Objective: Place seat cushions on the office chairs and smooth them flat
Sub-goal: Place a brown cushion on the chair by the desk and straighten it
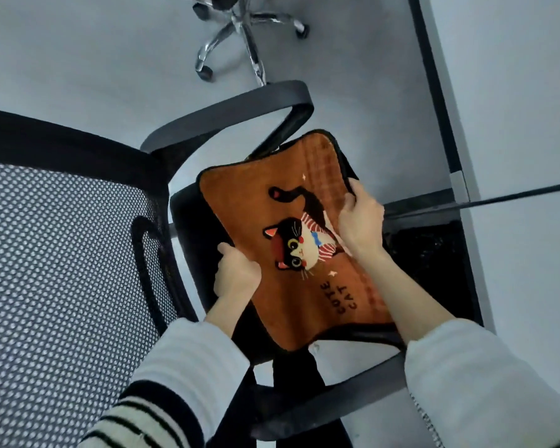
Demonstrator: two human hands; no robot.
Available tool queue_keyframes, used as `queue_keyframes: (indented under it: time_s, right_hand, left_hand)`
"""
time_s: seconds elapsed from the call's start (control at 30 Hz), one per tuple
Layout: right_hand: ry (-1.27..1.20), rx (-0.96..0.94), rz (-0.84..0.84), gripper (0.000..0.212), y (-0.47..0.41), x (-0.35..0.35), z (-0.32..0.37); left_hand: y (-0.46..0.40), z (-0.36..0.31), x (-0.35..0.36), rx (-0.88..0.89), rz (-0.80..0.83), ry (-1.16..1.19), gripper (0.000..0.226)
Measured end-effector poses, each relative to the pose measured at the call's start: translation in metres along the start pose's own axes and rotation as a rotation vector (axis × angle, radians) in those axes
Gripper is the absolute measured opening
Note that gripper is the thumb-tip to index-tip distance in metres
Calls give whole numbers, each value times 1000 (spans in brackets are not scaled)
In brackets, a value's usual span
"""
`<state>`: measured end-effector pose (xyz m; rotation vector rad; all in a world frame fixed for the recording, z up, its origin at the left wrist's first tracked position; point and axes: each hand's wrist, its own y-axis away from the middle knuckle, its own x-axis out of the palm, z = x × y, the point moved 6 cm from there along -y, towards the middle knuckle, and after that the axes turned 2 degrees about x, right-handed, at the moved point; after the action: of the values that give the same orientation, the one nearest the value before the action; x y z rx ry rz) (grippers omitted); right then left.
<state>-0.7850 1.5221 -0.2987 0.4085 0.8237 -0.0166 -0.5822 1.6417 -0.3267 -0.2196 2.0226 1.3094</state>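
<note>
Cushion over chair seat, between armrests, tilted, not yet flat. Left hand grips backrest-side edge, fingers curled; right hand clamps opposite edge. Risk: far corner catches armrest, cushion settles skewed or creased. Seat mostly hidden beneath; second chair cut off at top.

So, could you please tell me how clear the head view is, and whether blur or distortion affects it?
In the head view, the orange cushion is fairly sharp, its "CUTE CAT" lettering readable; both hands holding it are pale with little surface detail; the wide lens bends the chair armrest; the light is dim and bluish, without glare.
</note>
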Motion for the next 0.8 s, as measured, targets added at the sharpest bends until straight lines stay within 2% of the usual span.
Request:
queue_keyframes:
  time_s: [0.17,0.27,0.37,0.53,0.63,0.8]
  right_hand:
    - [-23,110,82,38,-33,13,-27]
    - [189,156,208,39,-46,26,-54]
    - [366,99,301,42,-52,35,-74]
    - [382,105,221,28,-66,43,-95]
    - [386,97,186,25,-62,43,-99]
    - [296,225,164,26,-42,38,-119]
  left_hand:
    - [-22,35,15,-157,31,33,50]
    - [-46,48,21,-195,-32,58,52]
    - [-72,45,25,-112,-69,119,54]
    - [-108,49,35,-82,-2,54,76]
    - [-111,48,34,-68,0,-4,78]
    - [-118,38,27,-38,38,-96,75]
